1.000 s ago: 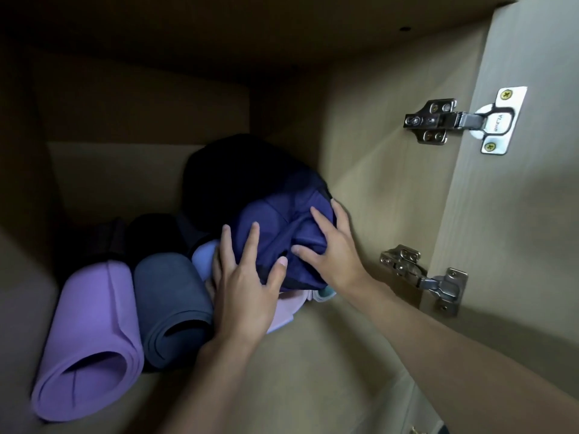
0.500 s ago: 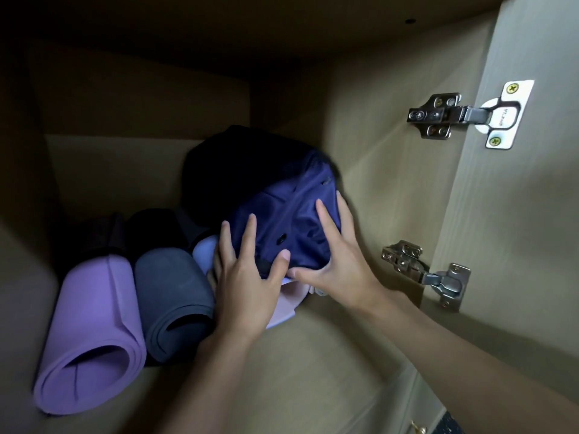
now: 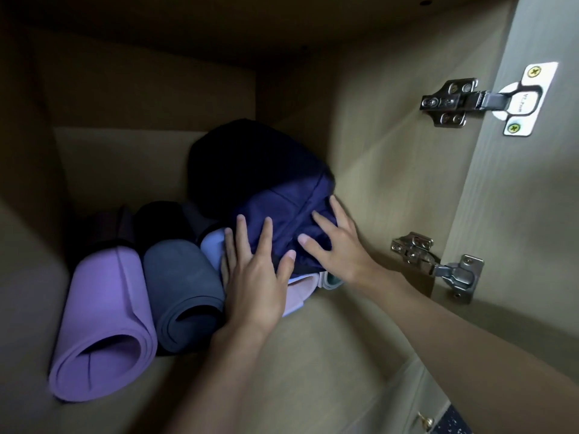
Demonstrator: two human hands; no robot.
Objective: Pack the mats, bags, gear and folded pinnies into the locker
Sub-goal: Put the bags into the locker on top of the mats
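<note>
Grip open both sides: left hand [image 3: 254, 274] and right hand [image 3: 343, 249] press flat on navy bag [image 3: 282, 211] to seat it toward 3 o'clock.

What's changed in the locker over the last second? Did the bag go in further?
The blue bag was pressed slightly deeper into the locker and looks smoother. The right hand went from bunching its fabric to lying flat; the left hand still presses flat. The purple mat, grey mat and black bag behind stayed put.
</note>
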